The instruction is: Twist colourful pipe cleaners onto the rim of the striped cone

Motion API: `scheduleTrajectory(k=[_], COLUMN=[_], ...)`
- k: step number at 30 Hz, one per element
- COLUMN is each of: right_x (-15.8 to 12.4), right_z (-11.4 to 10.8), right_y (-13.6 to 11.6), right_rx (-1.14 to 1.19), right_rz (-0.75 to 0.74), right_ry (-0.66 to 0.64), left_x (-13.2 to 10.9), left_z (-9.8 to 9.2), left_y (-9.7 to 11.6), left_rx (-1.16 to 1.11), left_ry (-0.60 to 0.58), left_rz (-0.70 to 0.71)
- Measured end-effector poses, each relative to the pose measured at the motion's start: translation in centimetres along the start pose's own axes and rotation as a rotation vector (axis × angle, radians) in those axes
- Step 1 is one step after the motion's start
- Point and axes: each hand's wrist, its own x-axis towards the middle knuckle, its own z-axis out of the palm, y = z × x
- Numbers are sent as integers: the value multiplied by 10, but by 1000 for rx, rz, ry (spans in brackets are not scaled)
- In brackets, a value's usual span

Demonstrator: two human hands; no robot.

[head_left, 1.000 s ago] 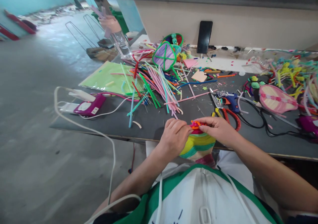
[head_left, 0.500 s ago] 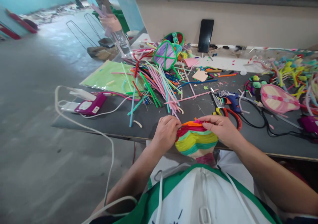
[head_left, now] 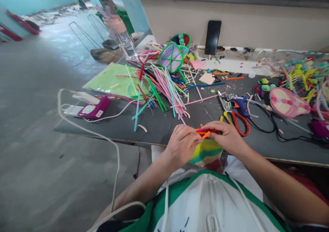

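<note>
Close to my body at the table edge is a striped pipe-cleaner piece (head_left: 207,152) in yellow, teal, cream and dark red. At its top, my left hand (head_left: 183,142) pinches an orange pipe cleaner (head_left: 205,135), whose short end sticks out between the hands. My right hand (head_left: 225,134) grips the upper right edge of the striped piece, thumb and fingers closed. Both hands cover much of its upper rows. Just beyond my right hand lie scissors (head_left: 239,122) with red and yellow handles.
A pile of loose pipe cleaners (head_left: 167,88) lies ahead, beside a green plastic packet (head_left: 110,79). A blue glue gun (head_left: 241,105) and a pink oval piece (head_left: 289,101) are on the right. A phone (head_left: 212,37) leans at the back; a purple power adapter (head_left: 95,108) with white cables sits left.
My left hand has moved right and slightly toward me, across the top of the striped piece. The orange strand, earlier lying along the top edge, now bends with its end pointing toward me.
</note>
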Motion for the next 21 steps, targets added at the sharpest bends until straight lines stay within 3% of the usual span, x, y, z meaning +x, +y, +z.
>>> scheduleTrajectory(k=[2,5,7,10,16,21], right_x=[-2,-6,-9,-11,-22,-30], right_z=[3,7,9,11,8,7], right_y=[2,7,10,14,22,23], right_rx=[-26,-22,-15,-43,-210,-213], right_rz=[-58,-87,-101,-182,-433,-476], right_ry=[46,93,104,105,152,153], left_x=[-4,-7,-8,-6,-4,-2], left_z=[1,2,6,14,15,12], left_y=[-2,-9,-12,-14,-12,-12], left_rx=[-66,-212,-362,-521,-533,-428], left_ry=[-18,-28,-107,-221,-228,-218], left_rz=[-46,-257,-400,-505,-572,-451])
